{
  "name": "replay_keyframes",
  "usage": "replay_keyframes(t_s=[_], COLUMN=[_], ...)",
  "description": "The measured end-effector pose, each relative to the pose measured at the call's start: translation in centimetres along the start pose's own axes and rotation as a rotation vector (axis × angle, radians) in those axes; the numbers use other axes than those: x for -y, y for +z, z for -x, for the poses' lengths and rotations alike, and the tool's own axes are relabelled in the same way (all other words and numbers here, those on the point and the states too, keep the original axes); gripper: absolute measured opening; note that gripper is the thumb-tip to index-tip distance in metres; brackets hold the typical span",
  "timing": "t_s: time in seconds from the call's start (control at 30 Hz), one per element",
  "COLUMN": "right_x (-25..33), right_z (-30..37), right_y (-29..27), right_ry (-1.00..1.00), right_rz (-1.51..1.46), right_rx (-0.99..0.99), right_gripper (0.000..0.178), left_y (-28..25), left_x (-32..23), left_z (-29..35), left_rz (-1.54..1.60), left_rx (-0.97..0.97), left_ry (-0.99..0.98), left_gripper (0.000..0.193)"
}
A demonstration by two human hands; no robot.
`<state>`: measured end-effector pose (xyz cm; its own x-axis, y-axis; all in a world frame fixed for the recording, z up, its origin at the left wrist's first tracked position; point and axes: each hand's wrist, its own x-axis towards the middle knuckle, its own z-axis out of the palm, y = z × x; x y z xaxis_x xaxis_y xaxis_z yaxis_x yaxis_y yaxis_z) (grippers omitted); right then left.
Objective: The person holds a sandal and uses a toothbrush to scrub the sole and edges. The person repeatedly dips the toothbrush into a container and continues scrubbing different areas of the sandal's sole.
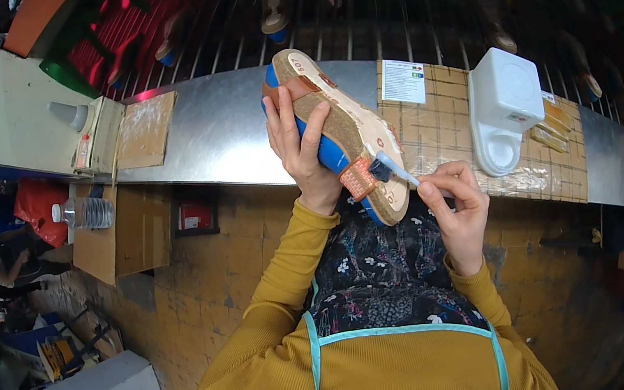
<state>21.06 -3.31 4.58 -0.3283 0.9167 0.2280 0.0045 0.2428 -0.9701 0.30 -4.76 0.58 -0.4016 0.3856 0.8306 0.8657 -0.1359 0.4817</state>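
My left hand (300,145) grips a sandal (346,126) built on a blue last (332,155), holding it tilted with its underside up. Brown straps wrap over the edges of its tan, cork-coloured sole. Between the fingertips of my right hand (458,207) is the pale handle of a small brush (401,171). The brush's dark bristles touch the sole's underside near its lower end, beside an orange woven strap (359,178). Both hands are in front of my apron, at the near edge of the metal bench (213,133).
A white plastic dispenser (505,94) stands on taped cardboard (437,144), near a printed sheet (402,82). Beyond the bench runs a barred rack with more lasted shoes (279,8). At left are a board (146,131), an open carton (136,230) and a clear bottle (90,212).
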Motion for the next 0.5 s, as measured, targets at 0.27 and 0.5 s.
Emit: replay_keyframes(t_s=[0.27, 0.5], right_x=[0.2, -0.2], right_z=[-0.9, -1.8], right_y=[0.9, 1.3], right_ry=[-0.125, -0.208], right_rz=[0.146, 0.155], right_rx=[-0.078, -0.116], right_gripper=[0.014, 0.017], left_y=[-0.3, -0.4], left_x=[0.6, 1.0], left_z=[0.2, -0.2], left_rz=[-0.042, -0.046], left_rx=[0.020, 0.019], left_ry=[0.020, 0.031], left_gripper=[0.051, 0.053])
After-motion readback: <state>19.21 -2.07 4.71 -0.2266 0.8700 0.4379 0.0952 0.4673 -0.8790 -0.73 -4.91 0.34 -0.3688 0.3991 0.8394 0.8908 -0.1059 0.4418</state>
